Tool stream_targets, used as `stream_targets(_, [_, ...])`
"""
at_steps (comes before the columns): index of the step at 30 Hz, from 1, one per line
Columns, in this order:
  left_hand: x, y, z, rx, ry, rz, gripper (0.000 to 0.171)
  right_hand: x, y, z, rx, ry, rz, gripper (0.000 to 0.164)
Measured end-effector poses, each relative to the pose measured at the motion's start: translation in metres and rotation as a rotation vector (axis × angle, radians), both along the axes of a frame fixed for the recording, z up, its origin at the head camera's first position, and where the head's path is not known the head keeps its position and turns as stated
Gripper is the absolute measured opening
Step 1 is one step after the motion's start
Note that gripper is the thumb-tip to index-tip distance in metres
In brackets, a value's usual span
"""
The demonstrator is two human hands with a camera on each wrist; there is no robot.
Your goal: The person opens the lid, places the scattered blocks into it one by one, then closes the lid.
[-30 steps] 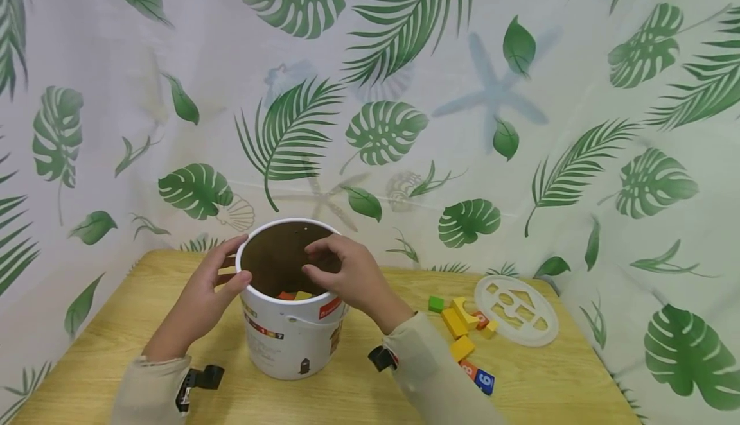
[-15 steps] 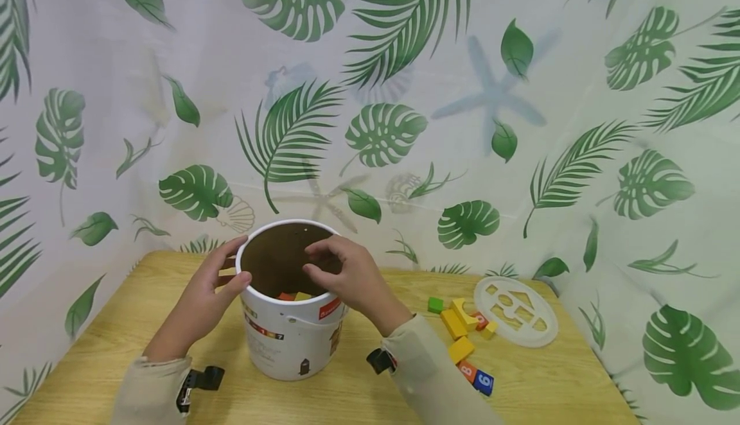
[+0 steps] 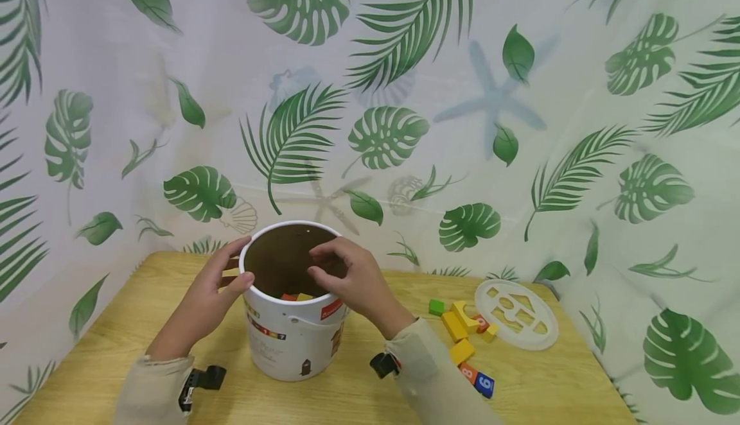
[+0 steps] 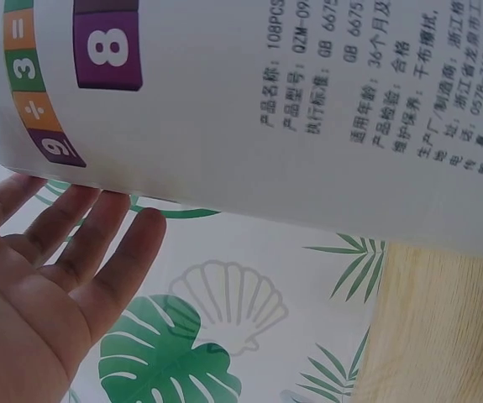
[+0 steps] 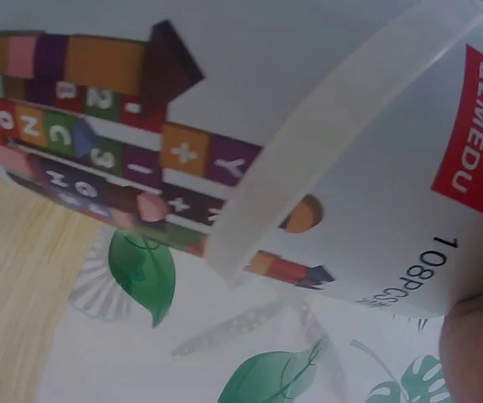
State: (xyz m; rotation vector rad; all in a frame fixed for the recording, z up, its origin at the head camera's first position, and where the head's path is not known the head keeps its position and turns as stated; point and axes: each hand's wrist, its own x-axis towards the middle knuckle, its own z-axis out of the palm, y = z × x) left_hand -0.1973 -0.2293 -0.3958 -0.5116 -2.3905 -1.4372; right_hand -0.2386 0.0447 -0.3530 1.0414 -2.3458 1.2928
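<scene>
A white toy-block bucket with printed pictures stands upright on the table, its top uncovered. Several coloured blocks show low inside it. My left hand rests against the bucket's left side, its thumb by the front rim; in the left wrist view the fingers lie fairly straight along the bucket's wall. Over the right part of the opening, my right hand hangs with fingers loosely bent and nothing seen between them. Only a bit of that hand enters the right wrist view, beside the bucket.
To the right lie a green block, yellow blocks and a blue numbered block. Behind them is a white lid with cut-out shapes. A leaf-patterned curtain hangs behind the wooden table.
The head view has shifted slightly. Both hands, the bucket and the blocks hold the same places.
</scene>
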Motion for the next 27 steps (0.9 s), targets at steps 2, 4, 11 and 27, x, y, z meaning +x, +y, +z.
stream_targets(2, [-0.001, 0.0, 0.0, 0.0, 0.005, -0.003, 0.062, 0.0, 0.004, -0.002, -0.004, 0.036, 0.02, 0.024])
stream_targets(4, [-0.001, 0.001, 0.0, 0.0, 0.005, -0.006, 0.062, 0.0, 0.009, -0.004, -0.013, 0.071, 0.043, 0.029])
stream_targets(11, [0.0, 0.001, 0.0, 0.002, -0.007, -0.003, 0.063, 0.001, 0.039, -0.007, -0.049, 0.133, 0.095, 0.04])
stream_targets(27, [0.001, 0.002, -0.001, -0.003, -0.018, 0.0, 0.064, -0.007, 0.181, -0.046, 0.325, 0.136, -0.232, 0.033])
